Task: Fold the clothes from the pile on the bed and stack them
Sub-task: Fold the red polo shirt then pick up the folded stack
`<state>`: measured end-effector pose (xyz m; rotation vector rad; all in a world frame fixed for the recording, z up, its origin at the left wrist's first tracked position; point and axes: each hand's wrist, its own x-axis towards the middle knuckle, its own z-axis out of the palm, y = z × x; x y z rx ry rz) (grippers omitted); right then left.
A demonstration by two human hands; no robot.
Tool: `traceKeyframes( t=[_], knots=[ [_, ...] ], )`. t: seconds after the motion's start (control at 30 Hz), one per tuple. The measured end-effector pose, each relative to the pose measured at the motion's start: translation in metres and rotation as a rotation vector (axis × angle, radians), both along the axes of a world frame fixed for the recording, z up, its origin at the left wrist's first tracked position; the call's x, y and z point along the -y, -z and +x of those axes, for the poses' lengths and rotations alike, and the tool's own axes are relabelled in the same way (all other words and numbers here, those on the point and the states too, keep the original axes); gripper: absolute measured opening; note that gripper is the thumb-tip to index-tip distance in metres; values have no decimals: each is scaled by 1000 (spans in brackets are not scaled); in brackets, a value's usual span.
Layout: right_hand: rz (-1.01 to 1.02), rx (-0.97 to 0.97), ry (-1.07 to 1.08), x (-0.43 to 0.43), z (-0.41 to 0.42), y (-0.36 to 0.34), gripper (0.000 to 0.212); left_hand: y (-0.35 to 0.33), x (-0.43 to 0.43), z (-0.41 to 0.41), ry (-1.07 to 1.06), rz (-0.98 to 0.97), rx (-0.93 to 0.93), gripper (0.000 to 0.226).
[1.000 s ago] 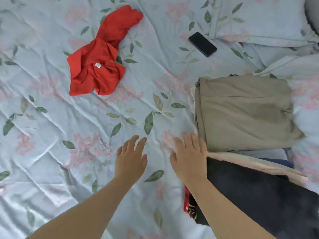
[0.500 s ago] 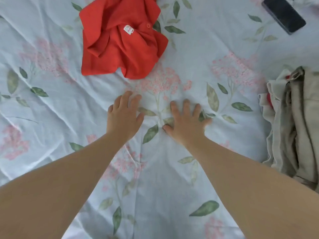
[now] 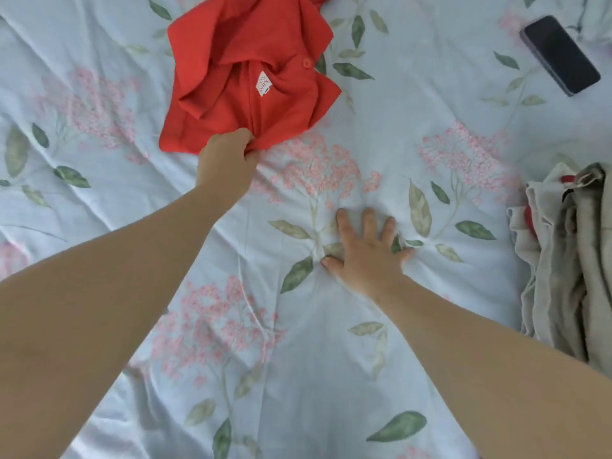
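Two hands work here. We see the left hand (image 3: 228, 160) pinching the red shirt (image 3: 248, 74) in the upper left of the frame. The right hand (image 3: 367, 256) presses its spread fingers flat on the bedsheet (image 3: 298, 376) at center.

One red shirt (image 3: 245, 77), one phone (image 3: 559, 54), perhaps three stacked garments (image 3: 569, 266)

a black phone (image 3: 560, 55) lies flat, screen dark, near the top right corner on a creased pale blue sheet (image 3: 414, 94) printed with pink flower clusters and green leaves.
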<state>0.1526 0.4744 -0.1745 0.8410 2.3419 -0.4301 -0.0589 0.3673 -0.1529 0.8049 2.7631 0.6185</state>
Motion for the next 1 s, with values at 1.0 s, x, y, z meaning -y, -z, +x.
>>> traceKeyframes(
  t=[1.0],
  knots=[
    [-439,-691,442,102,222,-308,41,-296,168,318,141,320,830,6]
  ],
)
